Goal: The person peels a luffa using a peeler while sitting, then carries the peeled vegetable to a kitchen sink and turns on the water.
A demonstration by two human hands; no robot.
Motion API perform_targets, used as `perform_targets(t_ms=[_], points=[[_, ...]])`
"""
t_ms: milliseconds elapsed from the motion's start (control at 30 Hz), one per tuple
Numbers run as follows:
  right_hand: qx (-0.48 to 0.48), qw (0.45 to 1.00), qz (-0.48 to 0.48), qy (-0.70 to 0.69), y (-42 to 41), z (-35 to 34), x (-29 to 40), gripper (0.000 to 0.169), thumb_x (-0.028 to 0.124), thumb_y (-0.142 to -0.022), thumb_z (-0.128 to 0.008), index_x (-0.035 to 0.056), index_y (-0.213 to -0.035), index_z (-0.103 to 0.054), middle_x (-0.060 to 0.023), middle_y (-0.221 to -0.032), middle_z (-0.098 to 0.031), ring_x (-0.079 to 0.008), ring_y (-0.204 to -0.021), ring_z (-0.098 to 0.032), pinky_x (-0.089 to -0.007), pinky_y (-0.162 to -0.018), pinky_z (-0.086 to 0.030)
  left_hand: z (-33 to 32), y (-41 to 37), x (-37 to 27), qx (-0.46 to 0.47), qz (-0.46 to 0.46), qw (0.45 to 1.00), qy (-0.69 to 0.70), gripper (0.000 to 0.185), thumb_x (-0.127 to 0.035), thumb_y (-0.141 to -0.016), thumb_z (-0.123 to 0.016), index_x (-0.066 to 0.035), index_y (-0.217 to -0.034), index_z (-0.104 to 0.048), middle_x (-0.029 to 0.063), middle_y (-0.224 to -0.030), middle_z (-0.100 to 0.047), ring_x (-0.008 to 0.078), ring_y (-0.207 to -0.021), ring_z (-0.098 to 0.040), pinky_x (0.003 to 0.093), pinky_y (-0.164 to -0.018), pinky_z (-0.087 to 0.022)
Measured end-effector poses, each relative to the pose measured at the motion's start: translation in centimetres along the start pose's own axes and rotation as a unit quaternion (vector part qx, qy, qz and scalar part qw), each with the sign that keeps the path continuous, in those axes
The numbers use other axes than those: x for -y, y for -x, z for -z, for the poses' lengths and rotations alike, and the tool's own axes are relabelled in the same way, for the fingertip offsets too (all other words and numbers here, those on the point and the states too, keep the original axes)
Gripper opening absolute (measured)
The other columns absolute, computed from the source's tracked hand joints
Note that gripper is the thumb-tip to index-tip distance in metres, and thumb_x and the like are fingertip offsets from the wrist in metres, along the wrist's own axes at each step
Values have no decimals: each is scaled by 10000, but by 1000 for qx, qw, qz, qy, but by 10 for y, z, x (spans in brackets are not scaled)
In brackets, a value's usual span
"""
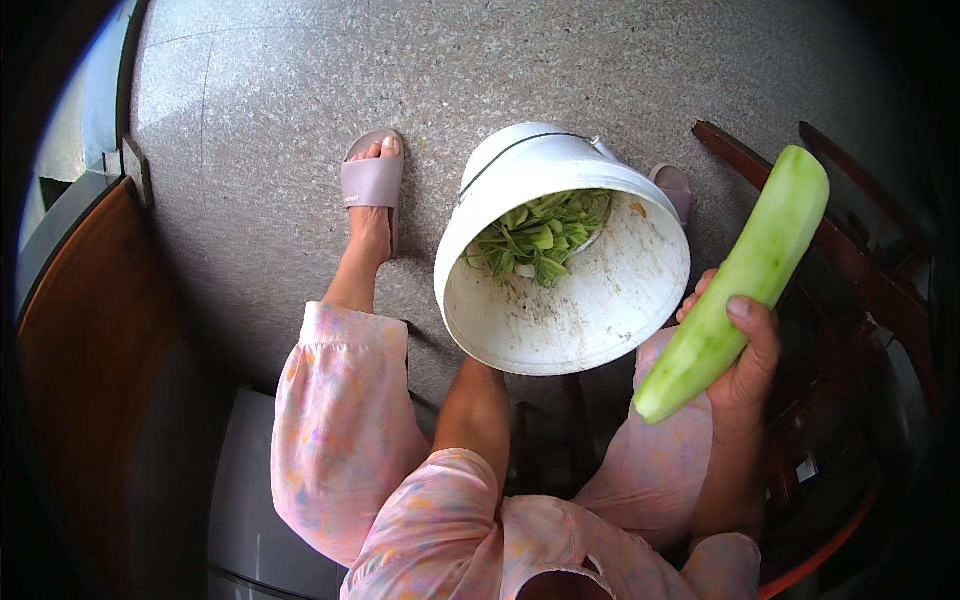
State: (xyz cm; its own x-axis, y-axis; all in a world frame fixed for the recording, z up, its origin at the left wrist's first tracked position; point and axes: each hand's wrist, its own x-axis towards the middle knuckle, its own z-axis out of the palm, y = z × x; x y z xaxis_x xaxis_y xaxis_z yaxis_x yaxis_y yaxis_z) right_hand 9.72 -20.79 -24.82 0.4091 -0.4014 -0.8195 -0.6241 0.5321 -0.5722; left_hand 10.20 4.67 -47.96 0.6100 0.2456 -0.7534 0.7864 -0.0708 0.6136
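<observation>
In my right hand [742,337] is a long, pale green peeled gourd or cucumber [739,285], gripped around its lower half with the thumb on top and held slanting up to the right. Between my feet stands a white plastic bucket [630,300], its mouth tilted towards me. Green leaves and peelings [544,236] lie inside, and brown smears mark its inner wall. A thin dark wire handle [517,142] crosses the bucket's outside. My left forearm reaches to the underside of the bucket, which hides my left hand.
Dark red wooden chair parts [840,232] stand at the right. A brown wooden panel [90,300] edges the left side. My feet, in mauve slide sandals [373,184], rest on the speckled stone-like floor [300,112] on both sides of the bucket.
</observation>
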Motion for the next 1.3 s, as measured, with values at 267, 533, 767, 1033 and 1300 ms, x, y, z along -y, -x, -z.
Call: perform_targets(t_ms=[267,533,767,1033,1300], points=[[-23,988,152,-17,7,2,11,332,78,-657,-640,-11,-956,-526,-76,-822,-553,-173,-730,-552,-284,-678,-457,5,161,118,-338,289,886,131,147,-41,-727,-554,86,-787,-511,113,-708,-544,190,-549,-511,346,-489,-420],[-18,962,270,28,18,11,19,371,109,-565,-704,-39,-865,-543,-77,-755,-575,-153,-638,-554,-279,-581,-462,48,222,-11,-173,87,981,17,128,-68,-736,-499,-1,-656,-424,5,-588,-412,100,-491,-360,291,-425,-297],[-23,958,284,18,17,16,18,311,123,-559,-697,-41,-792,-572,-78,-703,-585,-149,-588,-555,-278,-536,-464,44,256,-97,66,-139,988,-5,183,-122,-794,-590,-17,-682,-490,-45,-595,-456,64,-540,-378,217,-483,-326],[-33,962,271,6,11,18,24,299,149,-539,-696,-33,-747,-584,-76,-681,-592,-153,-572,-556,-278,-546,-462,46,165,-99,-86,-260,914,-300,309,-264,-734,-675,22,-744,-561,84,-595,-552,188,-546,-514,316,-574,-425],[-48,963,266,10,14,11,34,352,150,-531,-703,-49,-786,-563,-97,-725,-592,-159,-614,-561,-278,-577,-468,57,133,-53,90,16,990,-105,266,-228,-699,-683,5,-734,-560,33,-548,-501,150,-437,-467,289,-419,-371]])
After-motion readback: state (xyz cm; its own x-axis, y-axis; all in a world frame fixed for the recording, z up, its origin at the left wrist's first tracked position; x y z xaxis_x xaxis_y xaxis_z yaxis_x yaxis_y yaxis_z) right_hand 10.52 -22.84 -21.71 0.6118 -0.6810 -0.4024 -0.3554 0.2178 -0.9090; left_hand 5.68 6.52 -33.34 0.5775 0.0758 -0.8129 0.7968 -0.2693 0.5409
